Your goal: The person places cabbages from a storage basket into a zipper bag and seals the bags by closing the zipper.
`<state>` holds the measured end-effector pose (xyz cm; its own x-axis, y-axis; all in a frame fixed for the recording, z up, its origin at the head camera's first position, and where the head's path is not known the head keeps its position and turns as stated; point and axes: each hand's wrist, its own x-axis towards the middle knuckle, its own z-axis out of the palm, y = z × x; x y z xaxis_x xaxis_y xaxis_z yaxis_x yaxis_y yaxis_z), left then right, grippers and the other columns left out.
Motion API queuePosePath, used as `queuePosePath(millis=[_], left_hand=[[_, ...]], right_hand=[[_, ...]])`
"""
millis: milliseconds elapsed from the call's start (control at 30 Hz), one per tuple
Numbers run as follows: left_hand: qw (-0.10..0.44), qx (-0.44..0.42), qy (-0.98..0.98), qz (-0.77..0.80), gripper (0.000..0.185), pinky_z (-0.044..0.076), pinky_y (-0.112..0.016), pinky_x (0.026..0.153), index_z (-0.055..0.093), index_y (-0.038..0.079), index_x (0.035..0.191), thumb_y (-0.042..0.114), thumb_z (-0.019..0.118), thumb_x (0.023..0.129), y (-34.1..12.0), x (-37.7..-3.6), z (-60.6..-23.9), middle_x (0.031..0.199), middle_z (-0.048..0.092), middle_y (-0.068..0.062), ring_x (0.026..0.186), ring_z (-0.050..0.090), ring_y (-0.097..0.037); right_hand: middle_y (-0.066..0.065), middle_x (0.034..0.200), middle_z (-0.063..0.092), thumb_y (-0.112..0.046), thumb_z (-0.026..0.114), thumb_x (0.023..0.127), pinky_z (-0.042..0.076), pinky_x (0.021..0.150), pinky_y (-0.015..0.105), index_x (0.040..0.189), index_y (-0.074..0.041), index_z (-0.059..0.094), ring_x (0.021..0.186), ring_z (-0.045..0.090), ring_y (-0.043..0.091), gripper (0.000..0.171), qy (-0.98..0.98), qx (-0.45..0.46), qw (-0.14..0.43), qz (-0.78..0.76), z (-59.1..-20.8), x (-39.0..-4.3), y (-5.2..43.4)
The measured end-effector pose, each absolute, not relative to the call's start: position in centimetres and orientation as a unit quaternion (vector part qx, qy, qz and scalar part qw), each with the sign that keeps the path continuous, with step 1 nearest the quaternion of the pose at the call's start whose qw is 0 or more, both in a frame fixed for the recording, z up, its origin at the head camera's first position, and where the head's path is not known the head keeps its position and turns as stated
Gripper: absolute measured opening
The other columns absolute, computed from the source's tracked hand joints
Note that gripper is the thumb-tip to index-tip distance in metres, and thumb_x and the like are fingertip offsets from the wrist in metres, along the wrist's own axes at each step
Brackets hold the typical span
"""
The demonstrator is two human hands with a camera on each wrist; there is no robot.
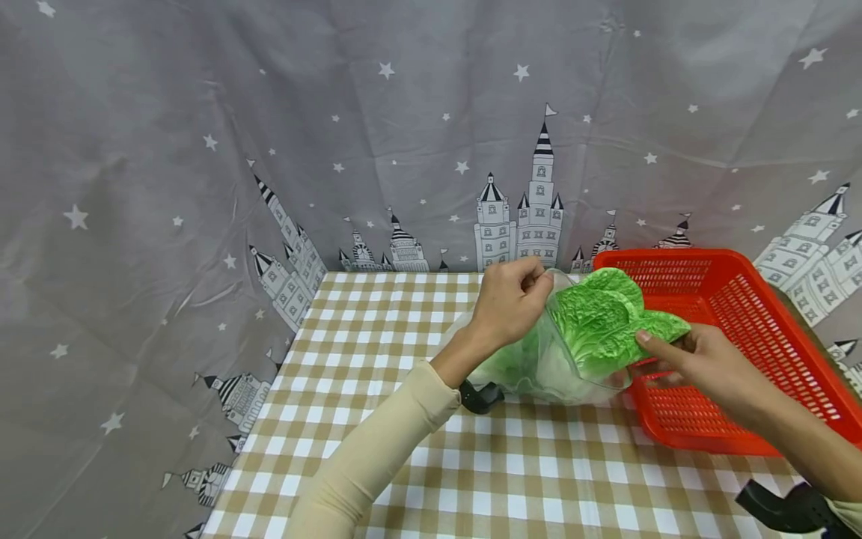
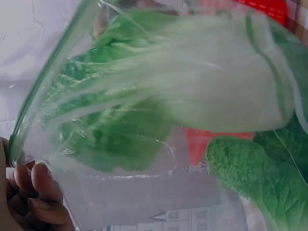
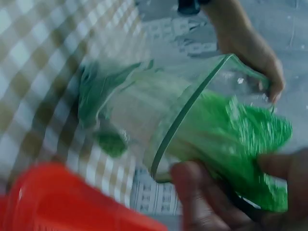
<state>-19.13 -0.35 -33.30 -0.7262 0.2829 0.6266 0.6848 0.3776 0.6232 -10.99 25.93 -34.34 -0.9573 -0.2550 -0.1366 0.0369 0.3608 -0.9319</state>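
My left hand pinches the rim of a clear plastic zip bag, holding its mouth toward the right. A toy Chinese cabbage lies partly in the bag: its pale stem is inside, its green leaves stick out of the mouth. My right hand grips those leaves between thumb and fingers. Deeper in the bag is another green leafy piece, seen through the plastic. In the right wrist view, the bag's green-edged mouth gapes around the cabbage.
A red plastic basket stands at the right of the table, under and beyond my right hand. A brown-and-white checked cloth covers the table. Behind hangs a grey curtain printed with castles and stars.
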Motion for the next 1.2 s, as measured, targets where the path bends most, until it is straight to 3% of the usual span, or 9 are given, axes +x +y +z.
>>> queuePosePath(millis=[233,367,467,633,733,867,967,1067,1200], left_hand=[[0.221,-0.318,-0.785,-0.484,0.026,0.032,-0.022,0.048,0.050,0.012,0.063,0.009,0.056,0.088,-0.8,-18.8,-33.1,0.052,0.042,0.004,0.047,0.037,-0.007],[0.232,-0.328,-0.768,-0.499,0.026,0.030,-0.022,0.047,0.049,0.012,0.064,0.009,0.055,0.089,-1.2,-18.6,-33.0,0.052,0.041,0.003,0.047,0.036,-0.007],[0.239,-0.325,-0.762,-0.507,0.025,0.030,-0.022,0.046,0.050,0.011,0.065,0.010,0.055,0.089,-1.5,-18.6,-32.9,0.052,0.041,0.004,0.047,0.036,-0.007],[0.245,-0.321,-0.758,-0.512,0.023,0.031,-0.022,0.046,0.053,0.010,0.066,0.010,0.054,0.089,-2.2,-18.8,-32.6,0.052,0.043,0.003,0.047,0.036,-0.007],[0.261,-0.313,-0.759,-0.508,0.023,0.032,-0.023,0.046,0.055,0.008,0.065,0.008,0.055,0.088,-3.1,-19.0,-31.9,0.052,0.044,0.003,0.046,0.037,-0.007],[0.299,-0.286,-0.756,-0.508,0.024,0.033,-0.024,0.045,0.057,0.007,0.062,0.006,0.054,0.086,-4.9,-19.4,-29.8,0.051,0.046,0.002,0.045,0.038,-0.008],[0.335,-0.273,-0.751,-0.499,0.025,0.031,-0.024,0.043,0.055,0.007,0.058,0.004,0.053,0.083,-6.2,-19.5,-27.9,0.049,0.044,0.002,0.043,0.037,-0.010],[0.371,-0.263,-0.753,-0.475,0.027,0.027,-0.025,0.042,0.048,0.010,0.053,0.003,0.052,0.079,-7.3,-19.3,-26.5,0.046,0.039,0.003,0.041,0.033,-0.010],[0.389,-0.248,-0.764,-0.450,0.030,0.022,-0.025,0.042,0.040,0.013,0.049,0.003,0.051,0.075,-8.3,-19.0,-25.6,0.044,0.033,0.004,0.040,0.030,-0.010]], right_hand=[[0.015,0.110,0.064,-0.009,0.073,0.087,0.055,0.070,0.034,0.127,0.005,0.051,0.091,0.063,0.026,0.048,0.869,-0.160,0.104,-0.456,-36.2,-11.2,25.7],[0.021,0.100,0.064,0.001,0.063,0.091,0.057,0.065,0.040,0.127,0.010,0.045,0.077,0.066,0.031,0.041,0.828,-0.108,0.134,-0.534,-37.2,-11.8,24.7],[0.022,0.093,0.064,0.000,0.052,0.096,0.057,0.069,0.046,0.131,0.011,0.039,0.076,0.067,0.034,0.039,0.784,-0.054,0.158,-0.598,-37.6,-12.6,24.1],[0.011,0.089,0.065,-0.001,0.057,0.095,0.057,0.071,0.046,0.123,0.003,0.047,0.074,0.067,0.024,0.030,0.757,-0.040,0.158,-0.633,-37.9,-13.6,23.2],[0.010,0.086,0.066,0.002,0.059,0.093,0.057,0.069,0.043,0.120,0.005,0.051,0.072,0.067,0.023,0.028,0.770,-0.046,0.155,-0.617,-36.8,-14.0,23.0],[0.016,0.081,0.068,0.004,0.058,0.090,0.058,0.064,0.039,0.117,0.013,0.053,0.068,0.068,0.024,0.029,0.831,-0.056,0.110,-0.543,-32.8,-14.7,23.0],[0.015,0.074,0.067,0.007,0.056,0.085,0.056,0.058,0.034,0.104,0.013,0.061,0.062,0.066,0.021,0.021,0.874,-0.091,0.050,-0.474,-29.5,-15.3,23.0],[0.010,0.068,0.067,-0.002,0.055,0.090,0.052,0.051,0.030,0.093,0.006,0.069,0.057,0.063,0.018,0.017,0.906,-0.124,-0.012,-0.405,-26.5,-15.8,22.8],[0.004,0.060,0.064,-0.024,0.059,0.095,0.039,0.044,0.028,0.076,-0.006,0.074,0.050,0.053,0.014,0.030,0.929,-0.128,-0.096,-0.332,-23.4,-16.1,22.6]])
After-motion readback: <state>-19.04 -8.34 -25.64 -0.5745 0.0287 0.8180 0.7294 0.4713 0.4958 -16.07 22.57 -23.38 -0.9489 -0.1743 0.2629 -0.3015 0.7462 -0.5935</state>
